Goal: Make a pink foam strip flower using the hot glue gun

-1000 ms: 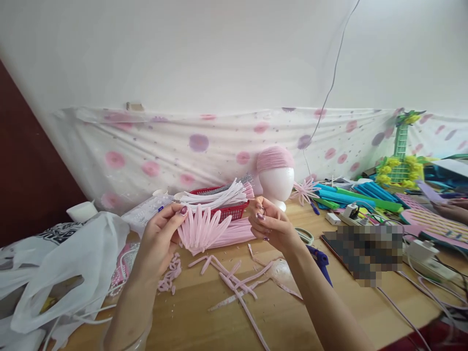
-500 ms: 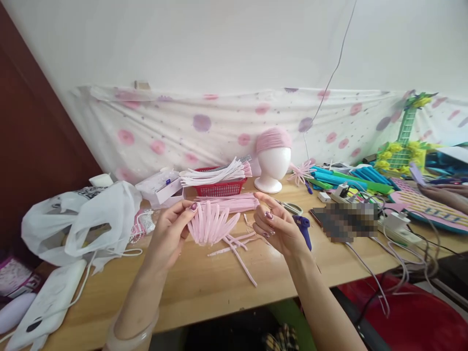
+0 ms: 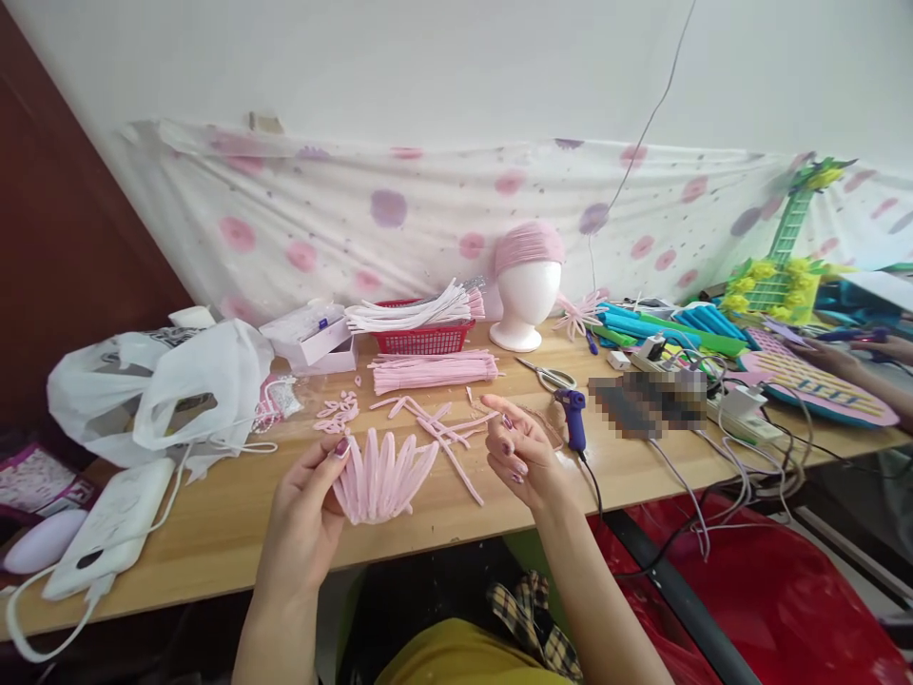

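The pink looped fan point(image 3: 385, 476) hangs forward and left of the foam head point(image 3: 528, 295). The left hand point(image 3: 308, 499) pinches its left side between thumb and finger, probably so the loops stand spread. The right hand point(image 3: 524, 455), almost straight in front of the head, has its fingers curled and index finger extended; whether it grips anything, I cannot tell. The glue gun point(image 3: 572, 420) and scissors point(image 3: 548, 377) lie in front and slightly right of the head, seemingly for easy reach. Cut strips point(image 3: 449, 433) lie forward and left of it. Well forward of the head, the table point(image 3: 242, 495) shows bare wood along its front edge, giving the fan room; cables point(image 3: 685, 476) crowd the head's right.
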A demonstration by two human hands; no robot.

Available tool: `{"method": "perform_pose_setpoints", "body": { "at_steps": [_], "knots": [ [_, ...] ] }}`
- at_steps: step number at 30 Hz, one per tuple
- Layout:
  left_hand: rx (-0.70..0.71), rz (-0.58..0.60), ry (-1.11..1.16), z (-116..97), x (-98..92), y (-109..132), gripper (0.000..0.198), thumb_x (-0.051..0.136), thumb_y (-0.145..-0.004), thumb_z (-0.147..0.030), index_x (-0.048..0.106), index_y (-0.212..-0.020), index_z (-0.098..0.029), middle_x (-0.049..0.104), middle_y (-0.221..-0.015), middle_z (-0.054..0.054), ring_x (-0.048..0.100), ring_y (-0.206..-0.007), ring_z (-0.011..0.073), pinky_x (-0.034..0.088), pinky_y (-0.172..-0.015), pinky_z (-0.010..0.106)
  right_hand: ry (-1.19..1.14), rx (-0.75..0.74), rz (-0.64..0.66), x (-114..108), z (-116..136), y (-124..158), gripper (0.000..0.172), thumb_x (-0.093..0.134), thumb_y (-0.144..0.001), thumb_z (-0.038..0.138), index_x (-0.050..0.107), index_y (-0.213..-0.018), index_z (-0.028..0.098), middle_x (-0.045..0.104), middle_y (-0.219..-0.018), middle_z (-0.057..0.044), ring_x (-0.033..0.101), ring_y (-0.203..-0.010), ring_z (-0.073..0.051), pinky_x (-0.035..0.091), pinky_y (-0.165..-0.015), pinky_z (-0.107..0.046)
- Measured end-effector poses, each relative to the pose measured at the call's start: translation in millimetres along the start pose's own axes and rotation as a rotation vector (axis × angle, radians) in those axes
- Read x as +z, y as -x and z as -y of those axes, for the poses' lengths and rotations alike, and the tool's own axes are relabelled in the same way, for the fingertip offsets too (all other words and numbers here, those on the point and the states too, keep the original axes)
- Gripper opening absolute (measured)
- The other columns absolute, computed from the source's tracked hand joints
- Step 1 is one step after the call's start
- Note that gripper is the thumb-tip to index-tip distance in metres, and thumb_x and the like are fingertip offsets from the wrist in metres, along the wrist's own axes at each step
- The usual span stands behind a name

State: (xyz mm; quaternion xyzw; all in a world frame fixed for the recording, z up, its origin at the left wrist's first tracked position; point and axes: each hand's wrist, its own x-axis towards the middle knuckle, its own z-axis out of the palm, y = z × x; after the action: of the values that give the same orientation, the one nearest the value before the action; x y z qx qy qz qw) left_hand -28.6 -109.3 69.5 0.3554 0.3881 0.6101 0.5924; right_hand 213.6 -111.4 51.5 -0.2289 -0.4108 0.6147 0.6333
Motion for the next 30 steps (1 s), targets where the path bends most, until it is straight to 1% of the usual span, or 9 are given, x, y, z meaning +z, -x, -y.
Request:
{"method": "perform_pose_setpoints", "body": {
  "at_steps": [4, 7, 9, 14, 17, 20, 23, 27, 30],
  "knots": [
    [-0.026, -0.061, -0.014, 2, 7.5, 6, 0.023, 0.082, -0.066, -0.034, 0.068, -0.072, -0.017, 0.060, -0.060, -0.004, 0.052, -0.052, 0.0084, 0.043, -0.049, 0.017, 0.048, 0.002, -0.069, -11, -14, -7, 0.025, 0.070, -0.087, 0.043, 0.074, -0.093, 0.019, 0.031, -0.036, 0.015, 0.015, -0.028, -0.004, 0.038, -0.037, -0.019],
    [-0.038, -0.064, -0.028, 4, 21.1, 7, 0.022, 0.080, -0.069, -0.033, 0.066, -0.072, -0.017, 0.058, -0.062, -0.004, 0.051, -0.053, 0.0080, 0.042, -0.050, 0.017, 0.093, -0.025, -0.100, -14, -19, -11, 0.046, 0.088, -0.068, 0.035, 0.072, -0.111, 0.025, 0.065, -0.055, 0.007, 0.061, -0.055, -0.012, 0.056, -0.079, -0.032],
    [-0.056, -0.042, -0.041, 8, 28.8, 5, 0.022, 0.080, -0.070, -0.034, 0.066, -0.073, -0.017, 0.059, -0.063, -0.004, 0.051, -0.055, 0.0080, 0.043, -0.052, 0.017, 0.173, -0.052, -0.113, -14, -20, -10, 0.072, 0.095, -0.055, 0.030, 0.068, -0.121, 0.030, 0.076, -0.079, 0.001, 0.069, -0.081, -0.020, 0.051, -0.095, -0.041],
    [-0.108, 0.037, -0.081, 21, 36.3, -8, 0.028, 0.082, -0.070, -0.040, 0.066, -0.077, -0.018, 0.059, -0.065, -0.004, 0.053, -0.058, 0.0085, 0.045, -0.053, 0.016, 0.327, -0.152, -0.299, -16, -22, -3, 0.013, 0.067, -0.090, 0.038, 0.076, -0.095, 0.029, 0.053, -0.042, 0.009, 0.053, -0.044, -0.015, 0.053, -0.090, -0.044],
    [-0.155, 0.092, -0.061, 27, 37.0, -20, 0.030, 0.084, -0.069, -0.040, 0.068, -0.080, -0.018, 0.063, -0.072, -0.001, 0.058, -0.065, 0.0107, 0.050, -0.059, 0.019, 0.421, -0.131, -0.162, -25, -20, 3, 0.030, 0.068, -0.089, 0.043, 0.071, -0.116, 0.031, 0.074, -0.096, -0.005, 0.068, -0.098, -0.024, 0.046, -0.102, -0.046],
    [-0.245, 0.148, 0.021, 32, 39.5, -32, 0.026, 0.083, -0.072, -0.037, 0.068, -0.082, -0.019, 0.064, -0.076, -0.001, 0.059, -0.068, 0.0106, 0.052, -0.063, 0.019, 0.573, -0.033, 0.078, -36, -17, 5, 0.063, 0.079, -0.073, 0.056, 0.064, -0.130, 0.032, 0.060, -0.137, -0.010, 0.049, -0.132, -0.034, 0.032, -0.114, -0.053],
    [-0.328, 0.191, 0.100, 36, 44.2, -42, 0.023, 0.083, -0.073, -0.033, 0.068, -0.084, -0.020, 0.064, -0.077, -0.001, 0.060, -0.069, 0.0094, 0.052, -0.064, 0.017, 0.772, 0.077, 0.148, -41, -15, -1, 0.072, 0.087, -0.065, 0.050, 0.062, -0.130, 0.034, 0.063, -0.132, -0.009, 0.053, -0.125, -0.035, 0.036, -0.110, -0.050],
    [-0.382, 0.232, 0.133, 40, 49.6, -53, 0.019, 0.082, -0.076, -0.029, 0.069, -0.083, -0.018, 0.064, -0.077, 0.000, 0.059, -0.070, 0.0090, 0.051, -0.065, 0.017, 0.831, 0.144, 0.247, -40, -15, -16, 0.028, 0.064, -0.090, 0.048, 0.069, -0.107, 0.026, 0.072, -0.093, -0.006, 0.064, -0.082, -0.024, 0.049, -0.076, -0.033],
    [-0.403, 0.279, 0.116, 41, 50.7, -61, 0.024, 0.081, -0.076, -0.033, 0.068, -0.090, -0.019, 0.065, -0.079, 0.000, 0.060, -0.070, 0.0106, 0.050, -0.066, 0.019, 0.838, 0.114, 0.320, -42, -14, -23, 0.033, 0.049, -0.099, 0.048, 0.064, -0.084, 0.022, 0.061, -0.069, -0.001, 0.054, -0.061, -0.017, 0.041, -0.060, -0.026]
  ]
}}
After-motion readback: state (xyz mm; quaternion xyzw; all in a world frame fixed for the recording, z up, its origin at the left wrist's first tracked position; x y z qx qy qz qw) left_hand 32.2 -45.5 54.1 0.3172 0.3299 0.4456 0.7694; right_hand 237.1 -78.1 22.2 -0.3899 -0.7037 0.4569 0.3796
